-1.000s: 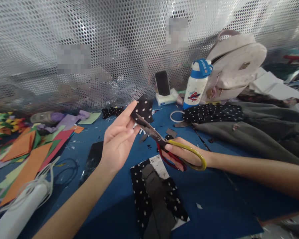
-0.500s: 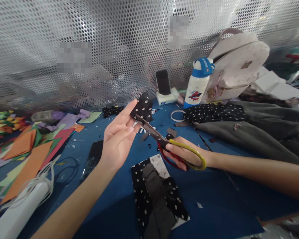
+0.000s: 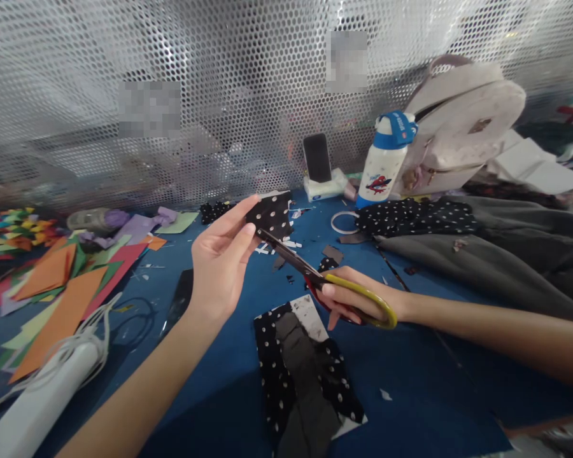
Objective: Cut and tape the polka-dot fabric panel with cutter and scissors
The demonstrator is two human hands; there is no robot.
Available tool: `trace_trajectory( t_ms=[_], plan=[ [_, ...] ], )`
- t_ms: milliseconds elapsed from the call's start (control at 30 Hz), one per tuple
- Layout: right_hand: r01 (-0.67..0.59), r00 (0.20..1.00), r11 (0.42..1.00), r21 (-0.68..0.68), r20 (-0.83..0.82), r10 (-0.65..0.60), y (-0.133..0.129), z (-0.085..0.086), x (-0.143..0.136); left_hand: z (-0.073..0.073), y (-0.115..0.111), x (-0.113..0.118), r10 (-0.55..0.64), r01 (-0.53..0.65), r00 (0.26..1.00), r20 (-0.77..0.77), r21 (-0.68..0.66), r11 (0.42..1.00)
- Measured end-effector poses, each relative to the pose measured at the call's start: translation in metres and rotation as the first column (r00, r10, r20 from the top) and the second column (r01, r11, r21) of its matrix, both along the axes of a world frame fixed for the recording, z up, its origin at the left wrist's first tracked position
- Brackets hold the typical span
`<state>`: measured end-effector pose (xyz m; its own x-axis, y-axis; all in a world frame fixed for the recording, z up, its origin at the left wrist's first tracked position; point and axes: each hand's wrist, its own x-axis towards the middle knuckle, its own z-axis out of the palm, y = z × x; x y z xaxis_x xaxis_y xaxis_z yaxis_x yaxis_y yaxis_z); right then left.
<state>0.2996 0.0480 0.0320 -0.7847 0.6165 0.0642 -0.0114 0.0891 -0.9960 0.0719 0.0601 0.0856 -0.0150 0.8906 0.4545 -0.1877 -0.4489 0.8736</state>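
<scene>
Between the thumb and fingers of my left hand (image 3: 222, 267) is a small piece of black polka-dot fabric (image 3: 273, 215), held up above the table. My right hand (image 3: 356, 292) grips scissors (image 3: 293, 257) with a yellow and a red handle. Their blades point up and left, with the tips at the lower edge of the fabric piece. Below the scissors lies a white card (image 3: 309, 318), mostly covered by dotted black fabric and a dark grey strip. Dark fabric scraps (image 3: 332, 254) are scattered behind it.
Coloured paper (image 3: 57, 318) and a white power strip (image 3: 48, 388) with its cord lie on the left. A phone (image 3: 317, 158) leans at the back beside a water bottle (image 3: 384, 162) and a pale backpack (image 3: 468, 127). Dark cloth (image 3: 506, 248) spreads over the right side.
The fabric piece has turned and flattened, its top edge now lower and a pale edge showing. My left thumb has shifted up onto it. The scissors have moved slightly, their blades closer together.
</scene>
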Motion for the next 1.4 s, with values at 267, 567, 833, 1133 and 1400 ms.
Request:
trace_trajectory(
  t_ms=[267,567,833,1133,1400],
  plan=[
    [-0.082,0.995,0.996,0.045,-0.057,0.084,-0.002,0.015,-0.002,0.001,-0.002,0.003,0.030,-0.030,1.000,0.008,-0.014,0.999],
    [-0.043,0.995,0.998,0.046,-0.086,0.047,-0.001,0.009,-0.002,0.000,-0.003,0.004,-0.006,0.005,1.000,-0.009,-0.013,1.000],
    [-0.034,0.999,0.998,0.051,-0.039,0.036,-0.001,0.003,0.000,0.004,-0.004,0.001,-0.097,0.095,0.995,0.030,0.055,0.994],
    [-0.035,0.999,0.994,0.105,-0.015,0.037,-0.001,0.007,0.000,0.007,-0.007,0.000,-0.163,0.163,0.983,0.088,0.008,0.987],
    [-0.043,0.999,0.990,0.131,0.036,0.039,0.000,-0.004,0.006,0.008,-0.007,-0.001,-0.106,0.107,0.994,0.034,-0.025,0.994]
  ],
)
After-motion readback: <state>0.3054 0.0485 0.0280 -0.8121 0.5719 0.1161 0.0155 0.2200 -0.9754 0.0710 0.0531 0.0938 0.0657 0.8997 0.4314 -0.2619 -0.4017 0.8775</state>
